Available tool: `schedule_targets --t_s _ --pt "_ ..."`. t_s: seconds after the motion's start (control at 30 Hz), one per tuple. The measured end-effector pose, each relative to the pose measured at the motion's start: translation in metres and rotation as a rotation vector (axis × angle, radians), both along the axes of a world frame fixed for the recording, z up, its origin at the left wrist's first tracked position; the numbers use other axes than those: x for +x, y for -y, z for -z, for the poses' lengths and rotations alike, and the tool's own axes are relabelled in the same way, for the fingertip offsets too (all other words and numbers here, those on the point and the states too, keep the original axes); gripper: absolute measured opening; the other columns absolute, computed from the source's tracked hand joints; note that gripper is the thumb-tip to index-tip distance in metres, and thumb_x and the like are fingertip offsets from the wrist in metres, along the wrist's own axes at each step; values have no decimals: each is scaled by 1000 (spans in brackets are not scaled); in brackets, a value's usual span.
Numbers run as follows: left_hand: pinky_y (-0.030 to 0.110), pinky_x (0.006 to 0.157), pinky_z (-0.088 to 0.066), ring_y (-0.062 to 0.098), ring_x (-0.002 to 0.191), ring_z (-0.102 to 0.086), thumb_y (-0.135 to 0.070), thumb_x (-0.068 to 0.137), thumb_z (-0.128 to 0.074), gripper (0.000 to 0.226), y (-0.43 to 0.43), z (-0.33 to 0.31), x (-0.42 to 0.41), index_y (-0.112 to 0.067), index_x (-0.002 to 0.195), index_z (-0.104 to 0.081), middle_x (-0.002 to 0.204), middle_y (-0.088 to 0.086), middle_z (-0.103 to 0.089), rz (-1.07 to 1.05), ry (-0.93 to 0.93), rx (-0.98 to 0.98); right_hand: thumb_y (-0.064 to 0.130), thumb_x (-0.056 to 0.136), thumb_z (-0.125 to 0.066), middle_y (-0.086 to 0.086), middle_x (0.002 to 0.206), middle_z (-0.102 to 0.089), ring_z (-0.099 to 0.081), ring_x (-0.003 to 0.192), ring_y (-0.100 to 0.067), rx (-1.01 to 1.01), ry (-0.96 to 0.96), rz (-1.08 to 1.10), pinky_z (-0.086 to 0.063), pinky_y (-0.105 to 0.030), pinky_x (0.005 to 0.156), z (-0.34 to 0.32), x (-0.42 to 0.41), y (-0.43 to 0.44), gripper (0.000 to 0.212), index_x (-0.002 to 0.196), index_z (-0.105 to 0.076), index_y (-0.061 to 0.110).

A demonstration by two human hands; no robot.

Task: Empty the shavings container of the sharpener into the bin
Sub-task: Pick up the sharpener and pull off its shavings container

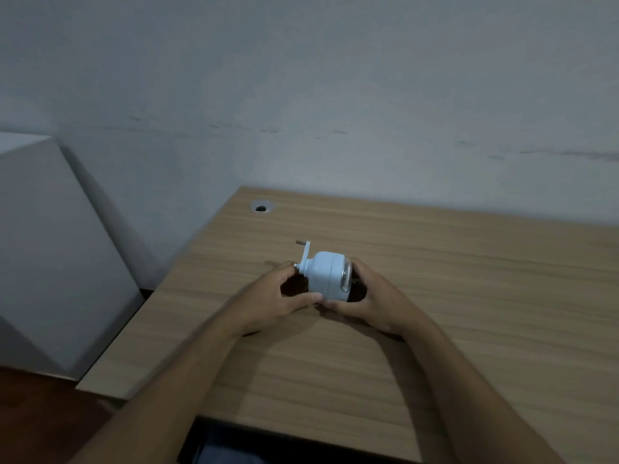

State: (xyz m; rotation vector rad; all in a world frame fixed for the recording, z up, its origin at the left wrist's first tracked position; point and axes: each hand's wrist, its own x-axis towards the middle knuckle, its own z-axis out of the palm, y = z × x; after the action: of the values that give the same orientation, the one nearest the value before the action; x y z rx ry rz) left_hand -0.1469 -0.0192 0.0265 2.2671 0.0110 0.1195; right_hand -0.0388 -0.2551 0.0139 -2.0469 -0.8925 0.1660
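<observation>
A white crank pencil sharpener (324, 274) sits between both hands just above the wooden desk (469, 279). Its crank handle (304, 254) sticks up at the left end. A clear, shiny part shows at its right end (346, 277). My left hand (281, 298) grips the sharpener's left side, thumb under the body. My right hand (365, 298) wraps the right end, fingers behind the clear part. Whether the shavings container is in or out of the body I cannot tell. No bin is in view.
A round metal cable hole (262, 207) lies at the desk's back left corner. A grey wall rises behind the desk. A pale box-shaped block (50, 246) stands left of the desk, over a reddish floor (40, 413).
</observation>
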Motion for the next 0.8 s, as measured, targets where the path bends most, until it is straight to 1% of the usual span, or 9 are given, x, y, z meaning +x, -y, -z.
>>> schedule_targets --t_s 0.13,0.23,0.33,0.43,0.5,0.57,0.67,0.73,0.8 --pt "46 120 -53 -1 135 -66 -65 85 -86 63 -4 -1 -3 -43 141 -71 142 -25 -71 -1 1 -3 39 82 -94 18 136 -72 -69 127 -4 -44 10 -15 -57 -37 112 2 -1 3 76 148 -58 32" --pt "46 114 -57 2 130 -69 -62 88 -85 59 -8 -3 -6 -43 141 -71 138 -23 -72 -7 24 13 34 82 -95 17 134 -72 -69 125 -3 -53 11 -13 -56 -35 111 3 0 4 77 148 -56 31" --pt "43 115 -57 0 127 -69 -55 91 -86 58 -17 -5 -12 -42 145 -69 137 -25 -72 -15 32 20 29 82 -94 17 132 -72 -69 122 -3 -61 6 -17 -56 -29 108 3 3 7 78 149 -54 31" --pt "43 119 -55 -3 133 -67 -63 89 -84 62 -28 -4 -19 -44 146 -68 141 -27 -70 -20 49 28 22 82 -93 15 132 -72 -70 121 -4 -73 4 -24 -55 -26 106 3 3 9 78 149 -54 28" --pt "45 119 -54 -2 135 -66 -67 87 -83 64 -38 -2 -25 -46 146 -67 143 -27 -69 -26 49 53 22 82 -93 15 132 -71 -70 121 -5 -75 1 -24 -56 -27 106 4 2 8 78 149 -54 28" --pt "47 119 -55 -1 136 -66 -67 87 -83 65 -46 1 -31 -47 147 -66 145 -26 -69 -22 25 38 23 82 -93 16 131 -71 -70 121 -5 -75 -11 -19 -56 -29 106 3 1 8 78 149 -53 29" --pt "48 119 -55 0 136 -66 -71 85 -82 69 -50 3 -38 -48 148 -65 145 -25 -69 -18 -8 3 30 81 -95 19 131 -71 -70 120 -3 -76 -32 -7 -56 -27 104 2 -1 10 79 149 -53 32" --pt "49 119 -55 1 137 -66 -71 84 -82 71 -51 4 -40 -47 148 -65 145 -24 -69 -28 -14 -17 42 77 -99 22 134 -71 -68 123 4 -73 -50 5 -54 -18 103 1 -5 12 86 149 -52 35" --pt "50 120 -55 3 138 -65 -68 85 -83 70 -52 5 -44 -46 148 -65 146 -22 -69 -36 -27 -51 51 70 -101 23 139 -68 -66 127 9 -23 -92 24 -52 -9 101 1 -9 16 100 154 -49 37"
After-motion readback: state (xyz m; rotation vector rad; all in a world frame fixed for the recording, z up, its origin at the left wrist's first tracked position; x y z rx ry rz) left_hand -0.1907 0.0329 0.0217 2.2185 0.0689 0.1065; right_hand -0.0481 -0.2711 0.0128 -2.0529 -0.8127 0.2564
